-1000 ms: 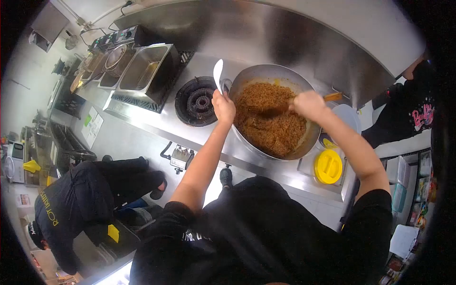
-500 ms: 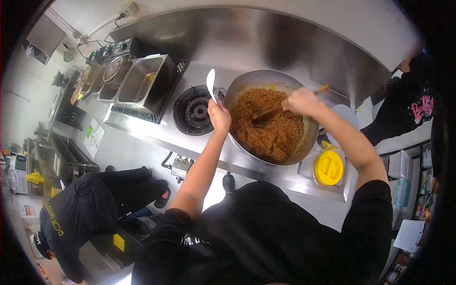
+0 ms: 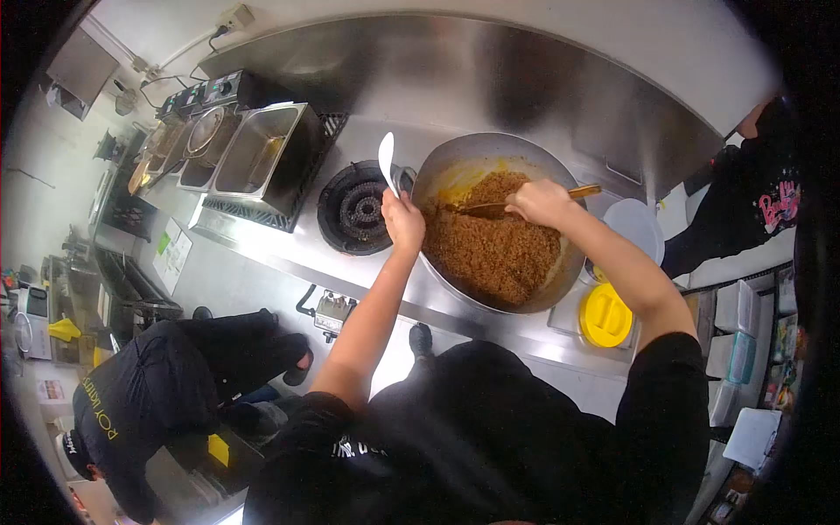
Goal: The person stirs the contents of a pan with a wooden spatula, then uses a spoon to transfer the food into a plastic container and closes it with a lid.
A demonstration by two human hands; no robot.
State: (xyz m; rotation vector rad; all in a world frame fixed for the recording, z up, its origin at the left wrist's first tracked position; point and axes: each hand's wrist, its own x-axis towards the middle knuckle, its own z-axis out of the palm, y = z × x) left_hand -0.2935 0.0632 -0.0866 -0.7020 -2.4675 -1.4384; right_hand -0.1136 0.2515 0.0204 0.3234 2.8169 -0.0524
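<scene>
A big metal pot holds a brown, crumbly food, with a yellowish oily patch along the inner wall at its far left. My right hand is closed around a wooden spatula, whose lower end is sunk in the food near the pot's left part. At the pot's left rim, my left hand is closed on a white spoon that points up and away. That hand is also against the pot's side handle; how firmly it grips it is hidden.
Left of the pot is a round burner, then metal fryer tanks. A yellow lid and a pale round lid lie to the right. One person bends at lower left; another stands at right.
My right hand has moved slightly left and down with the spatula, whose blade has swept toward the pot's left wall. The food has shifted, baring more yellowish wall. My left hand has barely moved.
</scene>
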